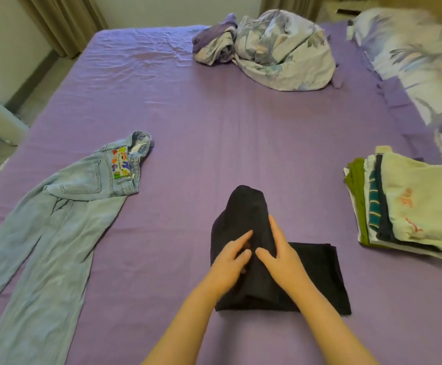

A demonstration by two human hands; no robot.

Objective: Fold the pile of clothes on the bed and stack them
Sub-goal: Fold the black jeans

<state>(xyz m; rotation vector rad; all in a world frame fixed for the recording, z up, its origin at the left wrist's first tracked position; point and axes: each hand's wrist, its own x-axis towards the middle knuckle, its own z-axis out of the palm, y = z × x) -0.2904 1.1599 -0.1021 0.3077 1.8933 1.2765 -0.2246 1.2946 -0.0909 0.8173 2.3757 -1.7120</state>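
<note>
Presently, step in hand: a dark garment [251, 248] is being folded near the front middle of the purple bed [188, 127]; by judgement it is midway, since one part is laid flat to the right while another part is heaped up away from the person.
Left hand [230, 262]: it is laid on the left half of the dark garment with the fingers loosely bent and pressed into the cloth; whether a fold is pinched under them cannot be told.
Right hand [280, 256]: it is rested flat on the dark garment with the fingers straight and pointed away from the person; nothing is gripped by it.
Dark garment's place: it is set between the light blue jeans [56, 219] on the left and the folded stack [404, 206] on the right, well apart from both.
Folded stack: several folded pieces are piled at the right edge of the bed, a pale one on top with green, teal and navy edges shown beneath.
Jeans: they are spread unfolded with the legs run toward the near left corner, and are judged to be still awaiting folding.
Far end: a crumpled floral quilt [275, 48] is left near the pillows [409, 48]; it is not judged part of the pile.
Next move, as judged: the raised part is to be flattened and brought over the flat part so that a compact rectangle is made, with the edges kept aligned; the bundle is then to be carried to the folded stack.
Care called for: the soft cloth is likely to slip open if it is lifted by one edge only.
</note>
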